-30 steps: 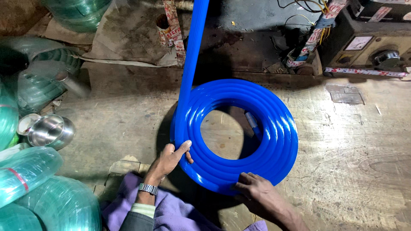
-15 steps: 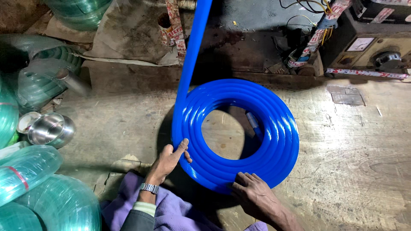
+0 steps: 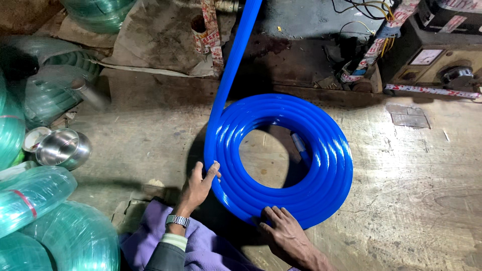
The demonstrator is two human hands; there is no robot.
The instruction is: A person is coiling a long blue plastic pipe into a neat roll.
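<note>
Barely any change from half a second back: left hand [image 3: 200,181] still on the near-left edge of the blue hose coil [image 3: 281,160], fingers now curled a bit closer over the outer loop, thumb alongside. Right hand [image 3: 285,233] still flat on the near edge of the coil, fingers spread and pressing down. Coil sitting a touch rounder, same spot on the wooden floor [image 3: 416,200], with the free run of hose [image 3: 235,60] heading straight up and away from the coil's left side.

Left of the coil: a shiny steel bowl [image 3: 63,148] tipped on its side, looks empty, though hard to be sure from this angle. Beyond it and nearer, stacked green translucent hose coils [image 3: 47,221], one with a red band.

Beyond the coil: crumpled brown paper [image 3: 160,37] and a cardboard tube [image 3: 203,27] wrapped in red-and-white printed tape. Far right of the coil: a dark machine box [image 3: 432,60] with a pale dial panel and a knob, more red-and-white printed tape strips along its edges, wires above.

Near the coil, under the arms: purple cloth [image 3: 201,248], metal wristwatch [image 3: 177,220] on the left wrist.
</note>
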